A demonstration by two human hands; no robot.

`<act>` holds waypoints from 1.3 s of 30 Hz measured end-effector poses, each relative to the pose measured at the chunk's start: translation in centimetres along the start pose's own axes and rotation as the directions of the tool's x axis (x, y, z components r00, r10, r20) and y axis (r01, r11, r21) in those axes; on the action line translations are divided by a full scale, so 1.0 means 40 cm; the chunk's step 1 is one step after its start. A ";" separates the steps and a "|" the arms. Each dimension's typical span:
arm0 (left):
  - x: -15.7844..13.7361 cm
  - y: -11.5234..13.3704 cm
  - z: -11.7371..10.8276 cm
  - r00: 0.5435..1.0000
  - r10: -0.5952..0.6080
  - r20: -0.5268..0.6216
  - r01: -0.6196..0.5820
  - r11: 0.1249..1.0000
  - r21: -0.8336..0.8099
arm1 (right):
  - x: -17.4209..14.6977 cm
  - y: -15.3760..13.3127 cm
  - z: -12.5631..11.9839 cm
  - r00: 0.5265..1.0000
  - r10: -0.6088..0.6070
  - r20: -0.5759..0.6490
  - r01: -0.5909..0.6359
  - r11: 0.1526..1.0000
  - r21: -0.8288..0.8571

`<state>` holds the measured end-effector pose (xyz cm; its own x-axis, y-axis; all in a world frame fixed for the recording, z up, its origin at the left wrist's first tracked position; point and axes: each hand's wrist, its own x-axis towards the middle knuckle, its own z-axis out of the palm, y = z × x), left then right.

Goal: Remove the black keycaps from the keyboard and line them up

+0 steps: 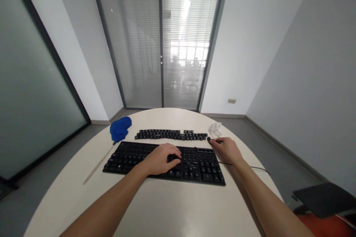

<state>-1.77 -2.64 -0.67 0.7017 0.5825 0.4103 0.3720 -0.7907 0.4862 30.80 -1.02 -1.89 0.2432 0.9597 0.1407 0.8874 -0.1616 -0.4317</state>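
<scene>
A black keyboard lies across the round table, many of its keys in place and some spots in the upper rows without caps. My left hand rests on its middle, thumb and forefinger apart; what lies under the palm is hidden. Beyond the keyboard, loose black keycaps stand in two long rows with a few more above. At the right end of these rows, my right hand is closed, its fingertips pinching a small black keycap against the tabletop.
A blue cloth lies at the table's left, with a thin pale stick near it. Crumpled white tissue sits behind my right hand. The keyboard's cable runs off the right edge of the table. A chair stands at the right.
</scene>
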 end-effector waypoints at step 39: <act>0.001 0.008 -0.003 1.000 -0.006 0.000 0.006 1.000 -0.005 | -0.007 -0.015 0.004 1.000 0.010 -0.021 -0.010 1.000 -0.010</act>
<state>-1.70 -2.84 -0.40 0.6997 0.5870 0.4073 0.3732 -0.7864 0.4921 30.14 -1.16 -1.82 0.2598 0.9531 0.1550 0.8888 -0.1733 -0.4242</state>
